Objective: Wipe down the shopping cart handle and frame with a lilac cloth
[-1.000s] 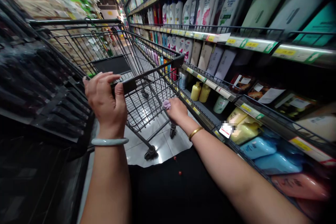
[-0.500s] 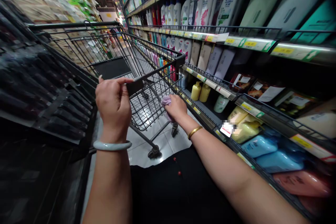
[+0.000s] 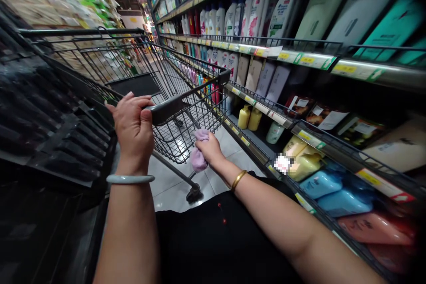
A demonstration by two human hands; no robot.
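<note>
My left hand [image 3: 133, 120], with a pale bangle at the wrist, is at the near left end of the shopping cart handle [image 3: 173, 105]. Its fingers curl over the dark bar and the thumb presses against it. Below the handle, my right hand [image 3: 210, 148] is closed around a crumpled light purple cloth [image 3: 199, 162], part of which hangs out under the fingers. This hand is apart from the handle, close to the near side of the wire cart basket [image 3: 178, 142]. A gold bangle is on that wrist.
Shelves of shampoo bottles [image 3: 258, 13] run along the right, with yellow pump bottles [image 3: 244, 116] and blue bottles [image 3: 344, 202] low down. Dark packaged goods [image 3: 56, 111] line the left. A cart wheel [image 3: 195, 193] stands on the tiled floor [image 3: 169, 193] near my body.
My right hand has moved left and down with the cloth, away from the cart's right side, and more cloth shows. My left hand remains on the handle, its fingers shifted slightly. The view has turned a little.
</note>
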